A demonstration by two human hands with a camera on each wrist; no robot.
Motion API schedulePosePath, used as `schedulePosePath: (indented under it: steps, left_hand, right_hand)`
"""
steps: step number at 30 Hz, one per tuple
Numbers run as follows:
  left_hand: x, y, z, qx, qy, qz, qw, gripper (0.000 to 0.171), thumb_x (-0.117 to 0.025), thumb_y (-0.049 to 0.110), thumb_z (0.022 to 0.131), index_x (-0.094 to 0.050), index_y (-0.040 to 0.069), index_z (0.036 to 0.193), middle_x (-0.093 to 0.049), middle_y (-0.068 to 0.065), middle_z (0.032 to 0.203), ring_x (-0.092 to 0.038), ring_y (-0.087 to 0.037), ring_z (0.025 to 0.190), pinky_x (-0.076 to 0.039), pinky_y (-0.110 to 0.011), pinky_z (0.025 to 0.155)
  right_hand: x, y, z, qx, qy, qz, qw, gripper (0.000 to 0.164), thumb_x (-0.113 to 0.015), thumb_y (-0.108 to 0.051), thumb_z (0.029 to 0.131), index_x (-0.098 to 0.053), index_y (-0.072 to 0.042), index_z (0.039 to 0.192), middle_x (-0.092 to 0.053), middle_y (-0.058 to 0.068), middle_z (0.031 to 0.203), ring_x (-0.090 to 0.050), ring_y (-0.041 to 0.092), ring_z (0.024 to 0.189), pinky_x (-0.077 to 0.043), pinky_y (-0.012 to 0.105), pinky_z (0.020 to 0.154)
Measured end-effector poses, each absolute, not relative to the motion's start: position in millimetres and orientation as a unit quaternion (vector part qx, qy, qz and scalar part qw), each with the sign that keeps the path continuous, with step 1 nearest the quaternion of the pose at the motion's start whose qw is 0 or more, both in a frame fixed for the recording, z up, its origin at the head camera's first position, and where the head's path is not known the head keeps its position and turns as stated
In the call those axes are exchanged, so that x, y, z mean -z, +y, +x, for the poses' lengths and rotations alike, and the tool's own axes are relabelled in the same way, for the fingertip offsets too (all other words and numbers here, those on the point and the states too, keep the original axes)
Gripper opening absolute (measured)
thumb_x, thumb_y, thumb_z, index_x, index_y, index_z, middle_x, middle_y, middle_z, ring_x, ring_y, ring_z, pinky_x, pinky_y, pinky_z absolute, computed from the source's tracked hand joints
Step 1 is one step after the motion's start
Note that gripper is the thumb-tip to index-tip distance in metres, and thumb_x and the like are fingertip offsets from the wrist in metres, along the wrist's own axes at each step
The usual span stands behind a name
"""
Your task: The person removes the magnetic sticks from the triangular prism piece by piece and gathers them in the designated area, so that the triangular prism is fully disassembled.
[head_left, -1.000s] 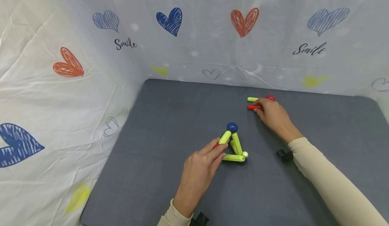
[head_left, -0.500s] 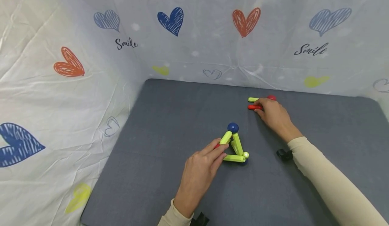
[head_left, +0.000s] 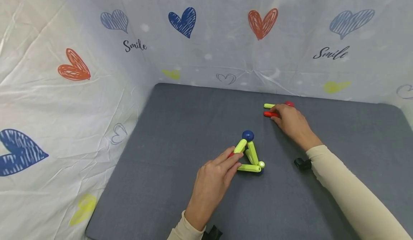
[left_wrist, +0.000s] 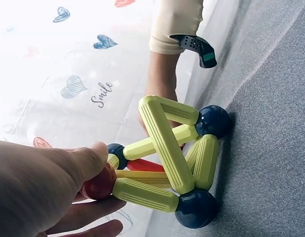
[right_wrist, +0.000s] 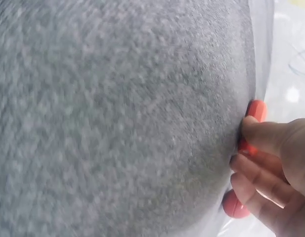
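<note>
On the bench (head_left: 155,197), centre: left hand (head_left: 211,179) grips a stick frame (left_wrist: 167,145), fingers curled round its red ball (left_wrist: 99,185).
Farther back: right hand (head_left: 293,124), fingers barely apart, pinches a red stick (head_left: 269,114).

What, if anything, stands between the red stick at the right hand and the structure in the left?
Nothing visible: in the head view, only grey tabletop lies between the red stick, pinched by the right hand, and the structure held by the left hand.
</note>
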State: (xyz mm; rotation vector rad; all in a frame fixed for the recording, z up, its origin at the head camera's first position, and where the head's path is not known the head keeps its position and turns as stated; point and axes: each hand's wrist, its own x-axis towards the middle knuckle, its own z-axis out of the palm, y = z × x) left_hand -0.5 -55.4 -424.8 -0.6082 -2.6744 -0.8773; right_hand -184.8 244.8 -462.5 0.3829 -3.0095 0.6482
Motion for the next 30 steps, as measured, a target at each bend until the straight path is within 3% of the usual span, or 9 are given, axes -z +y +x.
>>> schedulePosePath:
  steps: [3,8,13,18,30]
  left_hand:
    - [426,-55,-1,0.301,-0.92,-0.212,0.132,0.034,-0.079,0.026,0.098,-0.077,0.024,0.132,-0.068,-0.001,0.142,-0.076,-0.012,0.101,-0.063,-0.032,0.078]
    - [427,-55,-1,0.295,-0.92,-0.218,0.135,0.035,-0.079,0.026,0.098,-0.076,0.024,0.133,-0.068,0.002,0.141,-0.075,-0.009,0.097,-0.061,-0.028,0.076]
    - [426,-53,-1,0.295,-0.921,-0.22,0.132,0.035,-0.079,0.026,0.098,-0.076,0.025,0.133,-0.068,0.001,0.142,-0.076,-0.011,0.101,-0.062,-0.031,0.077]
    - [424,-53,-1,0.29,-0.922,-0.212,0.143,0.033,-0.08,0.026,0.097,-0.078,0.026,0.13,-0.07,-0.002,0.14,-0.077,-0.014,0.099,-0.063,-0.035,0.075]
    - [425,-55,-1,0.294,-0.923,-0.205,0.14,0.033,-0.079,0.027,0.098,-0.077,0.026,0.131,-0.069,0.0,0.141,-0.077,-0.014,0.098,-0.063,-0.037,0.075]
  right_hand:
    - [457,247,-180,-0.197,-0.972,0.124,0.022,0.027,-0.077,-0.012,0.099,-0.072,-0.004,0.124,-0.073,0.019,0.115,-0.068,0.037,0.093,-0.055,0.061,0.082]
    - [429,244,-148,-0.202,-0.967,0.148,0.045,0.028,-0.077,-0.014,0.099,-0.073,-0.007,0.125,-0.073,0.01,0.1,-0.065,0.026,0.079,-0.054,0.048,0.066]
    - [402,242,-97,-0.244,-0.933,0.262,0.031,0.031,-0.08,-0.012,0.096,-0.072,-0.016,0.127,-0.073,-0.008,0.104,-0.063,0.006,0.083,-0.058,0.037,0.071]
    - [402,236,-54,-0.286,-0.897,0.335,-0.02,0.043,-0.081,-0.017,0.097,-0.067,-0.026,0.136,-0.066,-0.022,0.107,-0.06,-0.006,0.086,-0.057,0.027,0.073]
    - [424,221,-28,-0.265,-0.918,0.296,-0.005,0.03,-0.085,-0.019,0.093,-0.072,-0.026,0.118,-0.068,-0.021,0.102,-0.061,-0.006,0.083,-0.058,0.029,0.07]
